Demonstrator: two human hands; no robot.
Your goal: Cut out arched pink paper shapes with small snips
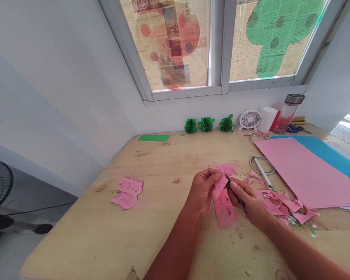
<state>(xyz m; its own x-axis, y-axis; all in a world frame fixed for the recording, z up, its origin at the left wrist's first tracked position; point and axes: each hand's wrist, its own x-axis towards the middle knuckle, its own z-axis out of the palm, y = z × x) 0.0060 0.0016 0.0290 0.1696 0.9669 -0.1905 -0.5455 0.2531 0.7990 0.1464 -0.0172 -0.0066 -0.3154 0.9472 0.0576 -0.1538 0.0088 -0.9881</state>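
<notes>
My left hand (205,188) pinches a strip of pink paper (221,186) marked with curved outlines, holding it above the table. Closed around a pair of dark scissors (241,204), my right hand (246,196) is just right of that strip. The scissors' tip meets the paper's edge; most of their handles are hidden by my fingers. Below my hands lies another pink paper piece (226,214) with drawn curves; whether it joins the held strip I cannot tell. Cut pink paper shapes (128,193) rest in a pile to the left.
Pink scraps (288,206) and a white pen (262,173) lie on the right, beside pink sheets (306,167) over blue ones. Along the wall stand green paper ornaments (206,124), a small white fan (250,119) and a glass bottle (288,114). A green strip (153,138) lies at the back left.
</notes>
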